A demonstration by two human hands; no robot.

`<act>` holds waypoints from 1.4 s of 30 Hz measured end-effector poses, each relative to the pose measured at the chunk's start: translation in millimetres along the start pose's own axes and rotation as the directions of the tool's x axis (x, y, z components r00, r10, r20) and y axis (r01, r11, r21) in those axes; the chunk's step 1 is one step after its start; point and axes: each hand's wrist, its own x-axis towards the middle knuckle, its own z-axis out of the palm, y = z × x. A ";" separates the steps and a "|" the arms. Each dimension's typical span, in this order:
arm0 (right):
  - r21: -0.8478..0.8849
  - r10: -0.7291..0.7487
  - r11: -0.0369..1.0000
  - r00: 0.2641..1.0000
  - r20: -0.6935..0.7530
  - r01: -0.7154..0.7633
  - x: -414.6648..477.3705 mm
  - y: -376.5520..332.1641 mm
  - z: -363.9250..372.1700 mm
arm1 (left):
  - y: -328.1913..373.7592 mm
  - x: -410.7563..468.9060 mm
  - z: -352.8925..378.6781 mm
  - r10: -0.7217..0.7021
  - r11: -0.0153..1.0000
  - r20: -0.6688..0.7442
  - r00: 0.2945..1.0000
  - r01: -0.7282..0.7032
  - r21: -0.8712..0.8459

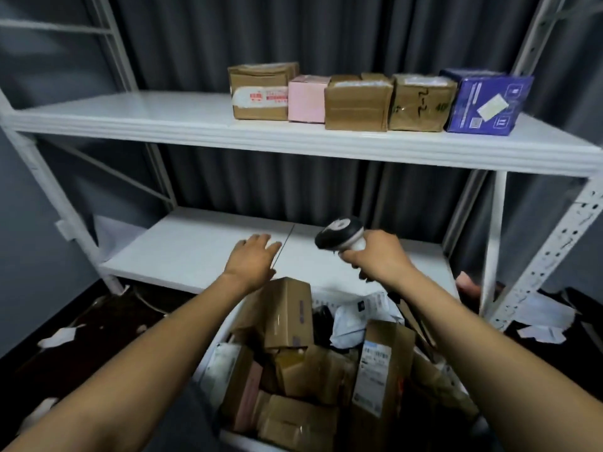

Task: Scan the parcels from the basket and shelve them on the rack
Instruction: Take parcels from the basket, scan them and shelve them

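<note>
The rack (293, 138) is standing against a dark grey curtain (326, 34), and its posts are running out of the picture at the top. Five parcels are sitting in a row on the right half of the rack's upper shelf: a taped brown box (261, 93), a pink box (306, 99), a plain brown box (357, 104), a brown box with handwriting (419, 104) that is too blurred to read, and a blue box (483, 102) at the right end. Each is touching or almost touching its neighbour.

The basket (243, 439) is standing in front of the rack, below its lower shelf (195, 252). Only a strip of white rim is showing; the rest is being covered by the forearms and cut off by the bottom edge. Inside, brown cartons (287, 318) are lying piled at odd angles with a white mailing bag (349, 324) among them, the lower ones mostly buried.

The left hand (253, 259) is hovering palm down over the front of the rack's lower shelf, fingers spread and holding nothing. The right hand (375, 256), apart from it and also over that shelf, is gripping the scanner (339, 234); its fingers are hiding the handle, and only the black and white head is showing.

Torn papers (541, 321) are lying on the floor to the right of the rack.
</note>
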 end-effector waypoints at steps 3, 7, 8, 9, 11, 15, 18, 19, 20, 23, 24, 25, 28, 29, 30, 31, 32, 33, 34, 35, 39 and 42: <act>-0.058 0.054 0.997 0.998 0.037 -0.052 -6.5 22.5 25.8 | 5.4 -7.2 41.8 -0.016 0.999 0.090 0.996 0.020 -0.038; -0.090 0.140 0.987 0.986 0.088 -0.132 -3.9 42.7 50.5 | 13.8 -4.2 77.3 -0.052 0.993 0.193 0.980 0.071 -0.095; -0.098 0.156 0.984 0.983 0.097 -0.146 -1.5 46.5 55.0 | 16.1 -1.1 83.8 -0.058 0.989 0.208 0.976 0.084 -0.118; -0.106 0.171 0.981 0.980 0.104 -0.160 1.3 50.5 59.3 | 18.1 3.2 90.8 -0.066 0.985 0.217 0.974 0.099 -0.144; -0.116 0.193 0.977 0.974 0.119 -0.180 6.8 57.8 66.7 | 21.3 12.3 104.3 -0.098 0.965 0.240 0.966 0.152 -0.215; -0.152 0.193 0.974 0.970 0.148 -0.170 16.2 74.5 82.2 | 27.0 28.8 136.6 -0.172 0.891 0.331 0.928 0.289 -0.349; -0.141 0.216 0.971 0.963 0.161 -0.194 22.7 84.3 89.3 | 30.1 37.3 160.4 -0.204 0.784 0.399 0.894 0.393 -0.480; -0.137 0.228 0.969 0.960 0.165 -0.206 24.1 87.2 91.4 | 30.9 38.9 167.0 -0.212 0.751 0.402 0.891 0.412 -0.516; -0.128 0.234 0.968 0.958 0.168 -0.214 25.1 90.3 93.3 | 32.8 38.6 168.3 -0.227 0.725 0.400 0.888 0.428 -0.539; -0.089 0.249 0.967 0.954 0.167 -0.237 23.1 92.7 95.9 | 39.4 34.1 170.0 -0.268 0.661 0.409 0.872 0.476 -0.580; -0.090 0.248 0.968 0.953 0.172 -0.235 21.3 92.2 96.0 | 42.4 30.8 167.5 -0.279 0.644 0.415 0.866 0.489 -0.588; -0.095 0.238 0.970 0.956 0.174 -0.224 19.8 91.2 95.2 | 45.4 28.6 164.8 -0.287 0.624 0.406 0.868 0.491 -0.608; -0.083 0.216 0.975 0.964 0.155 -0.205 14.7 90.7 89.6 | 55.6 16.9 153.0 -0.316 0.503 0.377 0.871 0.491 -0.711; -0.077 0.206 0.977 0.969 0.137 -0.197 12.2 89.9 86.2 | 58.2 11.9 148.3 -0.317 0.451 0.362 0.877 0.475 -0.756; -0.060 0.212 0.977 0.970 0.117 -0.206 9.8 90.2 82.8 | 60.4 5.7 142.2 -0.321 0.417 0.343 0.883 0.457 -0.786; -0.029 0.224 0.975 0.970 0.093 -0.222 6.5 89.8 78.5 | 62.0 -1.8 137.7 -0.328 0.403 0.307 0.893 0.426 -0.810; 0.024 0.247 0.968 0.967 0.064 -0.249 3.5 90.8 74.3 | 63.7 -10.7 129.6 -0.333 0.400 0.282 0.899 0.406 -0.822; 0.086 0.264 0.960 0.964 0.037 -0.266 0.5 92.0 69.7 | 64.7 -18.8 121.9 -0.340 0.394 0.249 0.907 0.378 -0.838; 0.138 0.284 0.949 0.959 0.014 -0.283 -2.3 92.9 65.4 | 65.4 -27.1 112.4 -0.347 0.376 0.229 0.909 0.359 -0.854; 0.180 0.293 0.941 0.956 -0.007 -0.287 -4.8 93.6 61.5 | 66.0 -34.1 104.2 -0.353 0.344 0.208 0.912 0.334 -0.877; 0.428 0.340 0.857 0.939 -0.055 -0.286 -16.3 92.9 46.3 | 69.9 -61.0 57.9 -0.355 0.045 0.178 0.918 0.207 -0.977; 0.644 0.390 0.713 0.920 -0.036 -0.277 -25.0 88.1 35.7 | 84.3 -76.9 26.8 -0.273 -0.108 0.160 0.949 0.135 -0.985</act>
